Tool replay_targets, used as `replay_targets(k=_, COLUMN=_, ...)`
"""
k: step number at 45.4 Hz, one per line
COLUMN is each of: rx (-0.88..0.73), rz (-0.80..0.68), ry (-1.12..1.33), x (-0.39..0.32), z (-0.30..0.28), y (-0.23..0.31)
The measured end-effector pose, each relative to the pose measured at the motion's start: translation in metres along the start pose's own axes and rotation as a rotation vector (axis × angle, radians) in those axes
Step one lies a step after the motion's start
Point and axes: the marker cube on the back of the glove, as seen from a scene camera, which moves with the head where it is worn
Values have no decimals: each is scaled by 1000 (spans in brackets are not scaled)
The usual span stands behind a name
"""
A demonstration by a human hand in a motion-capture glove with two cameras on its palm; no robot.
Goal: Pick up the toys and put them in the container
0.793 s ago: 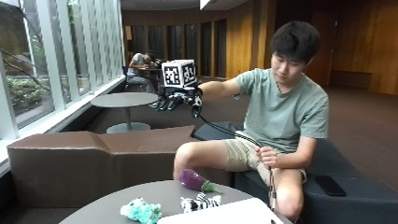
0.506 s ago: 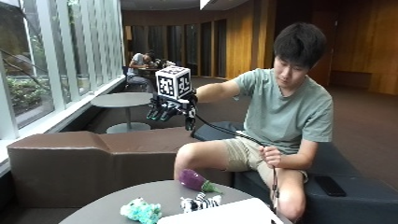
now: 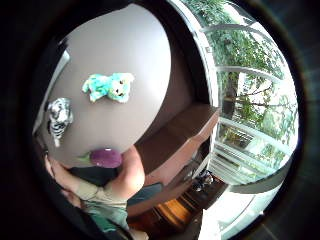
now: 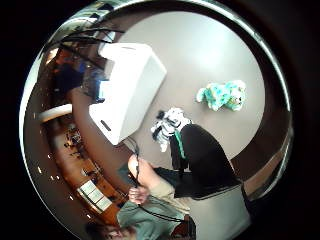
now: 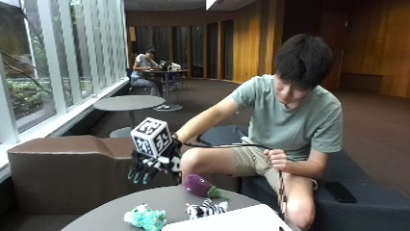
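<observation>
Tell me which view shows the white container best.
The right thumb side palm view: the white container lies whole on the table there, beside the zebra toy. The outside view catches only its top edge at the bottom of the frame. The little finger side view shows at most a sliver.

The desk [image 5: 121,217] has a smooth, matt grey-brown top. On it the teal bear [image 5: 145,217] looks like fluffy plush, the zebra [image 5: 205,210] is short striped plush, and the eggplant [image 5: 198,185] is smooth purple cloth with a slight sheen. The container [image 4: 130,87] is white, smooth and matt, seemingly plastic. The hand [image 5: 148,166] wears black fabric. Behind the desk, the brown bench [image 5: 70,166] looks like smooth leather.
</observation>
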Motion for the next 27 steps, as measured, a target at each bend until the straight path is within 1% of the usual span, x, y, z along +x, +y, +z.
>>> replay_targets(k=6, rx=-140, rz=-15, ry=-52, x=15, z=80, y=-36)
replay_targets(k=12, rx=-237, rz=41, ry=-50, x=33, z=152, y=-56)
replay_targets(k=15, rx=-253, rz=53, ry=-86, x=39, z=178, y=-63)
replay_targets(k=18, rx=-216, rz=62, ry=-104, x=43, z=191, y=-68)
replay_targets(k=24, rx=-26, rz=77, ry=-156, x=51, z=196, y=-72)
replay_targets(k=27, rx=25, rz=86, ry=-162, x=51, z=197, y=-72)
